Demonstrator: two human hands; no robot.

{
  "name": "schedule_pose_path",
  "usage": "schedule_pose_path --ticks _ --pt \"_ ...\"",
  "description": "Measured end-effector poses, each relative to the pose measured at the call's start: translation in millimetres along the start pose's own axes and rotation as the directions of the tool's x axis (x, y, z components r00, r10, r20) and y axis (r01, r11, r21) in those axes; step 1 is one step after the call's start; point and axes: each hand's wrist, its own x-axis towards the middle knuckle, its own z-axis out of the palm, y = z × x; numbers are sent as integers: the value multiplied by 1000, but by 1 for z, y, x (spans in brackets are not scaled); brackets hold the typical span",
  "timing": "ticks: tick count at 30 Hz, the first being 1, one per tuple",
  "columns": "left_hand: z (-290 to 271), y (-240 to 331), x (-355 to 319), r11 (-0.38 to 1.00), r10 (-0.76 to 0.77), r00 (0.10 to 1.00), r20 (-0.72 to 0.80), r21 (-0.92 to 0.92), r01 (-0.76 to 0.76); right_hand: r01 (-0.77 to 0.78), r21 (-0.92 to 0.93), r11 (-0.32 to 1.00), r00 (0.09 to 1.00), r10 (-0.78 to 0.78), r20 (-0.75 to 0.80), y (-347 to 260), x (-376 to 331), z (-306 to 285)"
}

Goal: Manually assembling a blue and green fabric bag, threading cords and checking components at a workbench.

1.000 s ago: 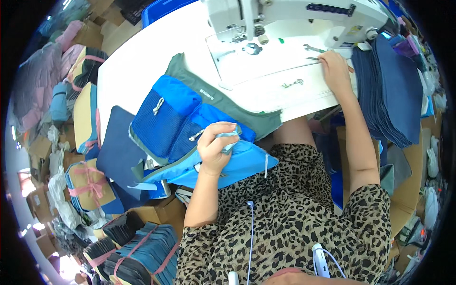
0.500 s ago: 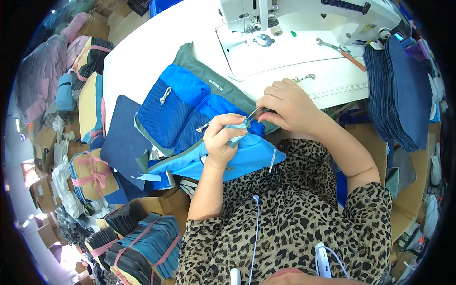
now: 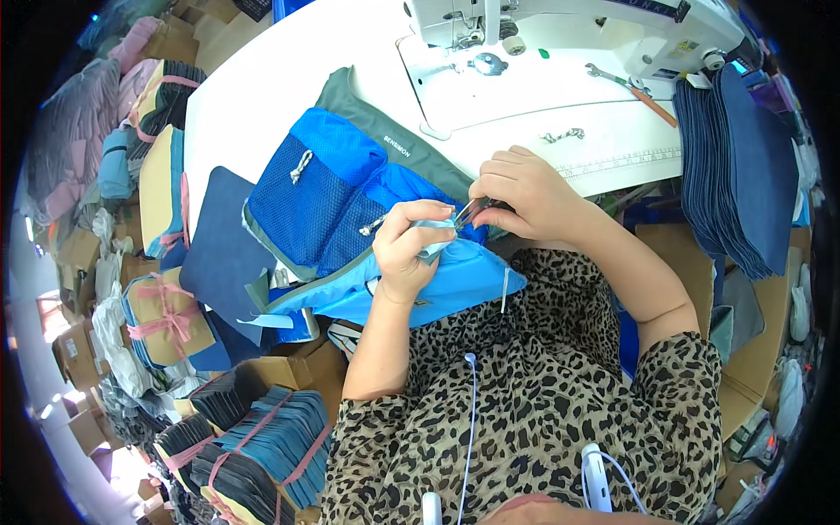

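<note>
My left hand (image 3: 409, 249) is closed, pinching a folded light blue fabric edge (image 3: 430, 251) of a sewn bag piece. That piece has a light blue panel (image 3: 350, 293), a darker blue mesh pocket panel (image 3: 306, 197) with pale cord ends, and a grey-green strip (image 3: 385, 136) along its far side. Close beside those fingertips, my right hand (image 3: 522, 194) is closed round small metal thread snips (image 3: 470, 210). Their tips meet the fabric by my left fingers; whether the blades touch a thread is too small to tell.
A white sewing machine (image 3: 569, 35) stands at the far side of the white table (image 3: 254, 96). A wrench (image 3: 612, 77), an orange-handled tool (image 3: 652, 107) and a patterned cord (image 3: 564, 136) lie on it. Stacked navy pieces (image 3: 752, 166) hang at right; tied bundles (image 3: 171, 319) stand at left.
My hands stay together at the same fabric edge, with the snips still in the right one. The bag piece sits slightly higher and further left in the picture.
</note>
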Motion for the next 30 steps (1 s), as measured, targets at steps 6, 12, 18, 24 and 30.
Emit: schedule_pose_path --ticks 6,12,18,24,30 --pt "-3 4 3 997 -43 999 28 58 41 6 283 959 1000 -5 -3 -2 -1 -2" --pt "-3 2 1 999 -41 999 5 15 41 -32 -70 997 996 26 -83 5 0 -6" --pt "-2 3 2 999 -36 999 4 16 36 13 -141 990 1000 -14 -3 3 1 -5" --pt "-2 3 3 999 -41 999 3 17 41 12 -96 995 1000 -12 -1 1 2 -4" --pt "-3 5 4 998 -59 998 9 9 59 35 16 999 999 -35 1 -4 4 -2"
